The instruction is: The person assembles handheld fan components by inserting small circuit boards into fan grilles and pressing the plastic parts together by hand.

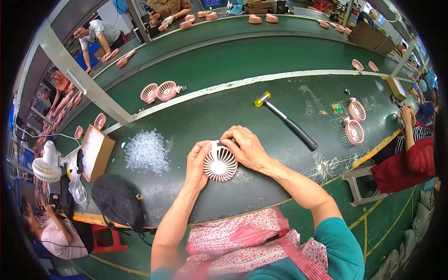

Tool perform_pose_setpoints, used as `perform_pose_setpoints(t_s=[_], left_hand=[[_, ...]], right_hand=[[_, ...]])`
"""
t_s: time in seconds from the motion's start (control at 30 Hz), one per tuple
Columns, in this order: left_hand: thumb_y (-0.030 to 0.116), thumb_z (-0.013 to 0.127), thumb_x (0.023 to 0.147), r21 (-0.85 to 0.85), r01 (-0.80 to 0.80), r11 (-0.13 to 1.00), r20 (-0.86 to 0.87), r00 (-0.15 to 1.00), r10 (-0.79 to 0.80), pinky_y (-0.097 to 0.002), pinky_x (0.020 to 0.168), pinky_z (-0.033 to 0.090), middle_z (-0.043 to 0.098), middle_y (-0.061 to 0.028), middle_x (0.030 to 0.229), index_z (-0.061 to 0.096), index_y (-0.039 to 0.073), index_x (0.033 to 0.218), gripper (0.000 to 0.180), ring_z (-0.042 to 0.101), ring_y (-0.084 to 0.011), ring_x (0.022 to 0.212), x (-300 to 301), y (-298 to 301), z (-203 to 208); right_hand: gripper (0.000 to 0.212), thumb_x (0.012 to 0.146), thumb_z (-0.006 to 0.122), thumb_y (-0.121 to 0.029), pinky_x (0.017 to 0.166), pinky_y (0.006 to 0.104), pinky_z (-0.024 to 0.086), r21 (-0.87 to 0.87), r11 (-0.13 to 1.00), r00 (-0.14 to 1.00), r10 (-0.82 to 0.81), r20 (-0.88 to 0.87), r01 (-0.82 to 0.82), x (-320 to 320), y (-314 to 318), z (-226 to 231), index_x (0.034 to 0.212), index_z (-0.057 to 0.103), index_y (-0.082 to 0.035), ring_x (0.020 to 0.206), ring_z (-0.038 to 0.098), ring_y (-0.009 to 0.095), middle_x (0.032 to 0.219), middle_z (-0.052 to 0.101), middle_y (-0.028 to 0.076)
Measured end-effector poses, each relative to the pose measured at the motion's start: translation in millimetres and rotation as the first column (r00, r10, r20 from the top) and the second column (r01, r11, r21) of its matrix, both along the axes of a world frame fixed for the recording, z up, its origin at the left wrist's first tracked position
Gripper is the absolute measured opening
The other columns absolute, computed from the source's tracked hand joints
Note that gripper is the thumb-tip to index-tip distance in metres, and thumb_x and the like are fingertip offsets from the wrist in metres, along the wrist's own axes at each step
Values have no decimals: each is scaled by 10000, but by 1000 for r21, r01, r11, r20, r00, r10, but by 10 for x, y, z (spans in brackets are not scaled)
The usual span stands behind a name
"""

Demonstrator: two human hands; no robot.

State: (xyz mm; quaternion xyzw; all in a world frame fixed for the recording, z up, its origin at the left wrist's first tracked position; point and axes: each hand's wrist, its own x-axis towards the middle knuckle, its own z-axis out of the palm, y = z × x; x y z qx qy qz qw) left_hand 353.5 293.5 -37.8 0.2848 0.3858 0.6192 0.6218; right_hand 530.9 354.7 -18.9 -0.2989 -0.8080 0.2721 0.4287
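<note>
Both hands hold a pale pink round fan grille (220, 164) above the near edge of the dark green worktable. Its ribs fan out from a solid centre disc, and a short neck points away from me. My left hand (199, 161) is closed round the grille's left rim. At the neck and upper right rim, my right hand (246, 148) pinches with thumb and fingers; what lies under the fingertips is hidden. Left of my hands is a spread pile of small clear plastic pieces (147, 151). A mallet (287, 119) with yellow faces and a black handle lies to the right.
Two pink fan housings (355, 122) lie at the table's right, near a co-worker's hand (407, 114). An open carton (96, 153), a black cap (116, 199) and a white desk fan (48, 165) stand left. Beyond the white rail runs a green conveyor (242, 58) carrying pink fan parts.
</note>
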Motion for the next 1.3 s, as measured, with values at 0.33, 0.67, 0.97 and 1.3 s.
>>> perform_pose_setpoints(t_s=[0.33,0.67,0.97,1.3], left_hand=[[156,639,957,55,20,998,-11,1000,-20,-243,772,530,672,-15,967,640,48,1029,130,633,-79,858,44,55,-20],[140,579,980,355,-129,926,-631,698,339,-267,783,465,606,-63,1057,577,41,1194,236,546,-125,888,144,128,-194],[113,611,944,385,-22,923,-718,621,314,-282,703,493,608,-60,1023,635,35,1072,152,568,-168,847,37,77,-114],[86,584,930,435,47,899,-736,593,325,-389,828,471,618,-121,981,628,5,1040,143,577,-298,931,85,71,-146]], right_hand=[[150,883,684,-131,840,375,488,-77,995,997,67,-29,-69,22,47,89,968,676,-8,903,631,269,905,664,108],[96,894,644,-87,830,399,456,266,855,896,-425,-133,445,267,1394,340,975,657,-36,915,597,279,932,641,122],[354,885,623,-139,909,509,487,370,929,910,-171,379,20,-1663,1976,-86,1236,595,-100,1096,586,391,1265,551,192],[339,944,391,-281,885,486,442,-30,990,933,-117,340,135,-2112,2358,-394,1122,505,-16,1054,596,433,1059,606,257]])
